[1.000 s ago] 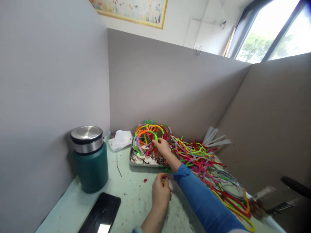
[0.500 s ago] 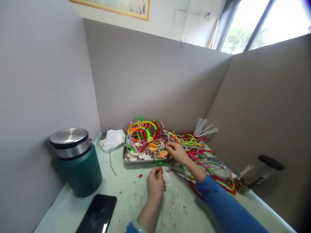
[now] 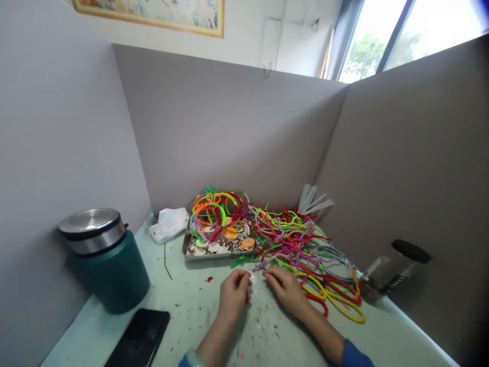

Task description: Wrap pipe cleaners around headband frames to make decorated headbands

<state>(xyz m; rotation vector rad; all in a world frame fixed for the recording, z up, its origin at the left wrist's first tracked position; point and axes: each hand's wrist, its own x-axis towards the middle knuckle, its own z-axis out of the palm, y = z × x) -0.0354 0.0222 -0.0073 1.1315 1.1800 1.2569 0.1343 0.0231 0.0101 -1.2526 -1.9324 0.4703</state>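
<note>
My left hand (image 3: 234, 295) is closed in a pinch above the table. A bit of red shows below its fingers, but what they hold is too small to name. Close by on the right, my right hand (image 3: 288, 291) lies low, fingers together and pointing left. A thin dark tip shows at its fingertips; the rest is hidden by the hand. Between the hands is a small clear, whitish piece (image 3: 252, 279). Behind them, a loose heap of coloured pipe cleaners (image 3: 286, 232) spreads to the right, with bent yellow ones (image 3: 346, 306) at its front.
A metal tray (image 3: 214, 256) holds shells and several pipe-cleaner hoops (image 3: 208, 216). To its left lie white tissues (image 3: 172, 219) and a thin dark rod (image 3: 166, 262). A green flask (image 3: 109, 270) and black phone (image 3: 139, 336) stand left; white sticks (image 3: 313, 201) and a clear container (image 3: 397, 270) sit right.
My right hand has come back from the tray's right edge, down beside my left hand. The scissors seen under my right arm are now mostly hidden. The view has shifted slightly right.
</note>
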